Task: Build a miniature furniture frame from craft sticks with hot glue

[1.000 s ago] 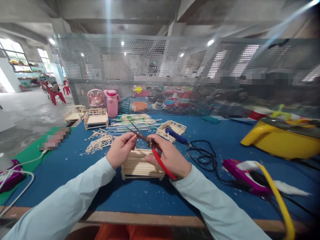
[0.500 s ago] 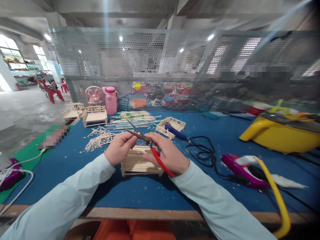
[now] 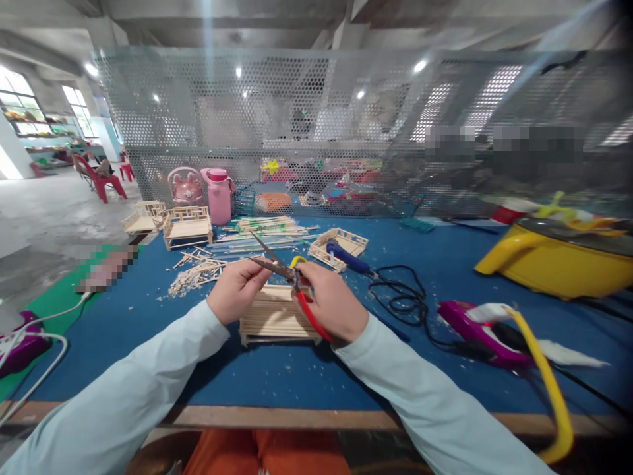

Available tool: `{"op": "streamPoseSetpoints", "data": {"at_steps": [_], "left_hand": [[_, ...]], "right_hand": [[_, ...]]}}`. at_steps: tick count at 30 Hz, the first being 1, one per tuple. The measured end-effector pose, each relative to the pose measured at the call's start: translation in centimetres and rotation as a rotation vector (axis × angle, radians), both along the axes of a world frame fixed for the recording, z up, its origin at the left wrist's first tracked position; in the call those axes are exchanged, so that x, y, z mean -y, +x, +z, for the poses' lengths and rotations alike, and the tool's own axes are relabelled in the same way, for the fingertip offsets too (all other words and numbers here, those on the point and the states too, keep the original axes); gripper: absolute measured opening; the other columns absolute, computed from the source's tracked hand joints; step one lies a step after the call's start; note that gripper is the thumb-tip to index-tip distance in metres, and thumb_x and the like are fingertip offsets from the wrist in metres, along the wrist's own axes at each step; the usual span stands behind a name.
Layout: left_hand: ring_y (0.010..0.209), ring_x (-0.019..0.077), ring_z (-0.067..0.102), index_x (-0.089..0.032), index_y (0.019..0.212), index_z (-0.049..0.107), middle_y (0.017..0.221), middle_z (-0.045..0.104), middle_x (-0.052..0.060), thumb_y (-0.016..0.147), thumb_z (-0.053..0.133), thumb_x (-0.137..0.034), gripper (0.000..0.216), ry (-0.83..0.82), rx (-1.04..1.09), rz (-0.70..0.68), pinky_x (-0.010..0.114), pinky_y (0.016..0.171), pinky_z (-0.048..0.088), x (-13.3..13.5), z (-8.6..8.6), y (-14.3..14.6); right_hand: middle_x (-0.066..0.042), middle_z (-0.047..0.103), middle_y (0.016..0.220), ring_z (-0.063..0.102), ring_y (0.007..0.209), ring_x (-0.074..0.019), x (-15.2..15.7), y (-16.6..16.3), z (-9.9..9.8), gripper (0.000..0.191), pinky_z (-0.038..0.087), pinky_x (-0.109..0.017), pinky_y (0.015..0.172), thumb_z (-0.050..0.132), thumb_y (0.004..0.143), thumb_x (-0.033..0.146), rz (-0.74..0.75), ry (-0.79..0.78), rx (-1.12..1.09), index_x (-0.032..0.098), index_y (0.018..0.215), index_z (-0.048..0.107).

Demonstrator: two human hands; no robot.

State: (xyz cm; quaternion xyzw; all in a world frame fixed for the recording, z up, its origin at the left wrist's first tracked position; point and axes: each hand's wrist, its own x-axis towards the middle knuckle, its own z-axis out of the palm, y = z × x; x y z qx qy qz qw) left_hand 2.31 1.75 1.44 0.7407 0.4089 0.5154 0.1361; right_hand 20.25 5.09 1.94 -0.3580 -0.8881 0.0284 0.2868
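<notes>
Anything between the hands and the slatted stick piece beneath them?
Yes: the right hand holds scissors, their red handle overlapping the right end of the slatted stick piece in view. Nothing visible separates the left hand from it.

The scissors (image 3: 279, 265) had opened a little wider: the tips of the two blades stood farther apart than a second earlier. The right hand (image 3: 336, 300) had turned slightly and moved a little to the left, and its thumb, which had been stretched out over the slatted stick piece (image 3: 277, 323), no longer reached across it, so more of the slats showed. A yellow curve (image 3: 298, 261) had appeared above that hand's fingers, and a dark blue strip (image 3: 395, 330) beside its wrist; what they belonged to was unclear. The camera had tipped down slightly, bringing more orange clothing (image 3: 217, 455) into view.
</notes>
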Motion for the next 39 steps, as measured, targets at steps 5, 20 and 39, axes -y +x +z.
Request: {"op": "streamPoseSetpoints", "data": {"at_steps": [5,20,39], "left_hand": [[0.061,0.0122,0.052,-0.018,0.053,0.047,0.051,0.045,-0.002,0.082,0.042,-0.021,0.029,0.047,-0.016,-0.027,0.022,0.061,0.041,0.4,0.4,0.3],[0.049,0.0096,0.038,-0.017,0.063,0.059,0.050,0.044,-0.003,0.081,0.043,-0.023,0.025,-0.035,-0.006,0.089,0.021,0.051,0.031,0.3,0.0,0.3],[0.055,0.0078,0.050,-0.015,0.083,0.054,0.069,0.065,0.003,0.078,0.053,-0.043,0.029,-0.348,0.448,-0.175,0.019,0.051,0.038,-0.5,-0.6,1.0]], "right_hand": [[-0.012,0.058,0.083,0.050,0.076,-0.0235,-0.1,0.0,-0.2,0.019,0.041,-0.033,0.069,0.047,0.068,0.023,-0.012,0.157,0.010,0.014,0.084,0.050],[-0.006,0.057,0.064,0.050,0.056,-0.0186,0.1,0.3,0.3,0.007,0.032,-0.027,0.052,0.045,0.069,0.021,-0.081,0.043,0.089,0.018,0.073,0.049],[-0.004,0.059,0.064,0.053,0.058,-0.0157,-2.2,1.6,0.2,0.010,0.040,-0.026,0.056,0.051,0.064,0.017,-0.192,0.043,-0.159,0.016,0.072,0.056]]}}
